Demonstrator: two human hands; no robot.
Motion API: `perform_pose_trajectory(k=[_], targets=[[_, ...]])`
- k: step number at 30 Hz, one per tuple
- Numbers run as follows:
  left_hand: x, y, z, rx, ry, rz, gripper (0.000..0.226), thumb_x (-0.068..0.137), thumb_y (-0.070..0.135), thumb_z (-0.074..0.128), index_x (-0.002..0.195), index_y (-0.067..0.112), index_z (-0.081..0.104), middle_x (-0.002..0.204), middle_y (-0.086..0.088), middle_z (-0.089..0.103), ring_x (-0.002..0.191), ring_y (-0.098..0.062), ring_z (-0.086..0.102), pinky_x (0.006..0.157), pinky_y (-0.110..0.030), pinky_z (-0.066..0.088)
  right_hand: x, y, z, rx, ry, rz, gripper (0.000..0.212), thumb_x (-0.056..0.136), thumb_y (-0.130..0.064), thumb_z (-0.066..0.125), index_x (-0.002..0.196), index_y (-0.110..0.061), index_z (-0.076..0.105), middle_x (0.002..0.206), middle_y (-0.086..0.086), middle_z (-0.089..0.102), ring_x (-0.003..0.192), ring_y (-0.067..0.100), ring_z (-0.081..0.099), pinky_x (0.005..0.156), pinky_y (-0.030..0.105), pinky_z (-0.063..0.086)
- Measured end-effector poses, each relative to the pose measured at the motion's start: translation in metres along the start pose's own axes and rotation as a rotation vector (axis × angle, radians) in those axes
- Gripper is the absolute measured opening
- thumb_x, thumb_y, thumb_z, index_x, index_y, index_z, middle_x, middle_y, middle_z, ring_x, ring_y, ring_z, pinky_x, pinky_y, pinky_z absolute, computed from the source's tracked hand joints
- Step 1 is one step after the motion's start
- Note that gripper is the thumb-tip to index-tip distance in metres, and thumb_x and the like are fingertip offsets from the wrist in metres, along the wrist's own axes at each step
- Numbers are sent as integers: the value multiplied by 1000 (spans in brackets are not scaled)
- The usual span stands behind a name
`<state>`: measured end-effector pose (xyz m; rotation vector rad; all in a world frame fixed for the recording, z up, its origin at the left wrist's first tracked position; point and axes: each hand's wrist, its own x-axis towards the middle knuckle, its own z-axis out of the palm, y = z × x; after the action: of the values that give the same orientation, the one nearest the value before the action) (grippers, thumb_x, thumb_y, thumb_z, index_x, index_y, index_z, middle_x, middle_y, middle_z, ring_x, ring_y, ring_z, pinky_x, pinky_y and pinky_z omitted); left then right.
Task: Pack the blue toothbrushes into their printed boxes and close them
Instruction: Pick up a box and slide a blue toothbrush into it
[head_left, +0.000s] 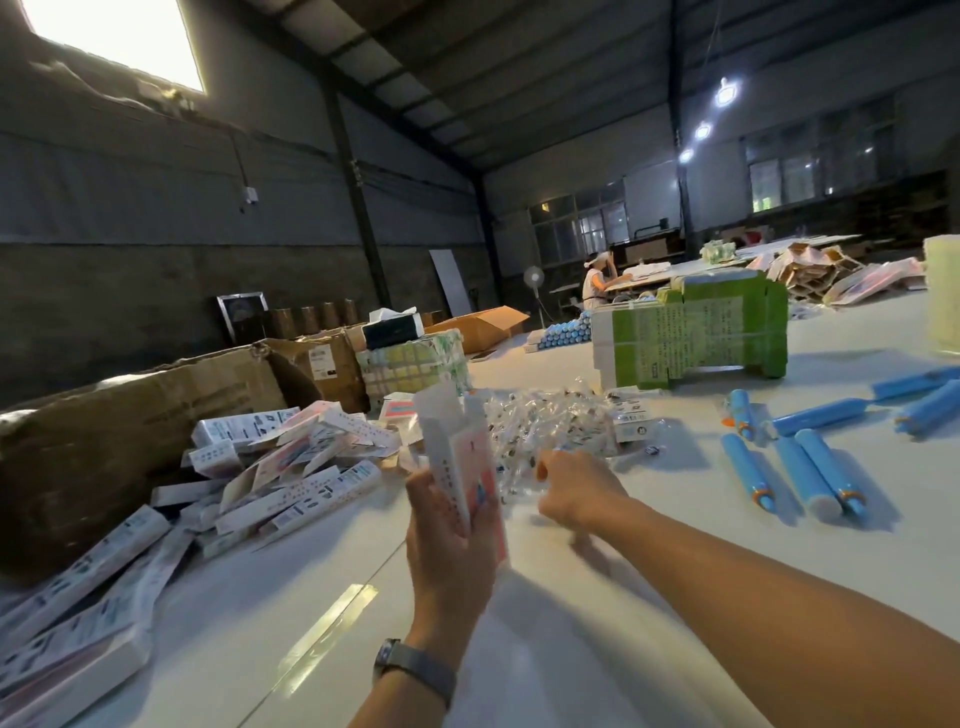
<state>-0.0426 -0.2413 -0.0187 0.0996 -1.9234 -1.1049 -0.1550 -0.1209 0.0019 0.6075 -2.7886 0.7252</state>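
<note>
My left hand (451, 535) grips a printed box (457, 457), held upright with its top flaps open. Just right of it, my right hand (576, 493) is curled over the pile of small clear plastic packets (545, 421) and pinches something with an orange tip; what it is stays blurred. Several blue toothbrushes (802, 475) with orange collars lie loose on the white table (649, 519) to the right. More blue toothbrushes (914, 400) lie farther back right. A heap of printed boxes (291, 467) sits left of my hands.
A large worn cardboard carton (119, 431) stands at the left edge. Stacks of green printed flat cartons (696, 332) and a wrapped bundle (415, 364) stand behind the packets. A person (595, 283) works at a far table. More boxes (78, 597) spill toward the near left.
</note>
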Motion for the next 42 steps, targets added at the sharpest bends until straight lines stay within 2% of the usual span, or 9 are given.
perform_pose_trajectory(k=[4, 10, 14, 20, 24, 28, 34, 39, 42], targets=[[-5, 5, 7, -157, -110, 17, 50, 88, 4, 70, 112, 26, 33, 114, 7, 56, 104, -16, 64, 71, -21, 59, -19, 6, -31, 541, 168, -4, 54, 85, -12, 64, 132, -28, 44, 78, 1, 57, 76, 23, 63, 80, 44, 55], [-8, 10, 9, -354, -151, -59, 51, 87, 0, 69, 110, 30, 35, 108, 9, 60, 97, -5, 68, 64, -20, 58, -50, -4, -89, 969, 309, -185, 79, 86, 3, 58, 145, -39, 25, 82, 12, 55, 65, 22, 62, 62, 34, 60], [-8, 11, 9, -432, -118, -106, 56, 89, -1, 67, 114, 38, 36, 105, 16, 59, 102, -4, 66, 69, -24, 61, -64, -20, -107, 878, 364, -342, 74, 85, 2, 62, 140, -37, 32, 86, 9, 56, 63, 23, 67, 64, 39, 62], [-11, 18, 12, -324, -108, -43, 54, 91, 4, 67, 117, 38, 34, 114, 17, 56, 104, -2, 63, 72, -18, 55, -71, -35, -108, 787, 365, -435, 38, 95, -12, 60, 128, -26, 48, 85, -2, 60, 69, 9, 63, 58, 19, 54], [-13, 22, 9, -199, -112, 1, 46, 90, 4, 67, 107, 31, 33, 123, 0, 54, 109, -21, 60, 88, -43, 55, -76, -42, -109, 880, 456, -567, 48, 88, -4, 68, 126, -27, 49, 87, -4, 59, 66, 12, 64, 58, 32, 59], [-14, 25, 7, -139, -146, 25, 49, 89, 6, 70, 112, 31, 35, 122, 3, 55, 111, -23, 61, 90, -49, 55, -79, -46, -111, 885, 549, -633, 45, 84, -5, 73, 113, -28, 48, 89, -6, 61, 77, 18, 68, 67, 37, 61], [-18, 24, 10, -74, -163, 78, 51, 87, 11, 73, 109, 38, 36, 117, 9, 54, 106, -21, 61, 86, -43, 57, -80, -39, -103, 504, 651, -669, 28, 83, -16, 76, 105, -12, 59, 92, -2, 70, 78, 9, 64, 64, 20, 56], [-16, 21, 10, -60, -158, 105, 51, 87, 16, 73, 110, 42, 35, 110, 27, 50, 96, -2, 60, 68, -6, 51, -73, -29, -93, 190, 635, -720, 18, 90, -26, 69, 99, -11, 66, 103, 2, 69, 93, 18, 58, 69, 35, 54], [-15, 21, 10, -73, -167, 96, 50, 88, 17, 72, 112, 43, 35, 111, 29, 48, 97, 4, 58, 63, -1, 47, -70, -24, -90, 140, 580, -709, 30, 96, -40, 55, 99, -14, 69, 110, 2, 63, 95, 13, 49, 67, 31, 48]])
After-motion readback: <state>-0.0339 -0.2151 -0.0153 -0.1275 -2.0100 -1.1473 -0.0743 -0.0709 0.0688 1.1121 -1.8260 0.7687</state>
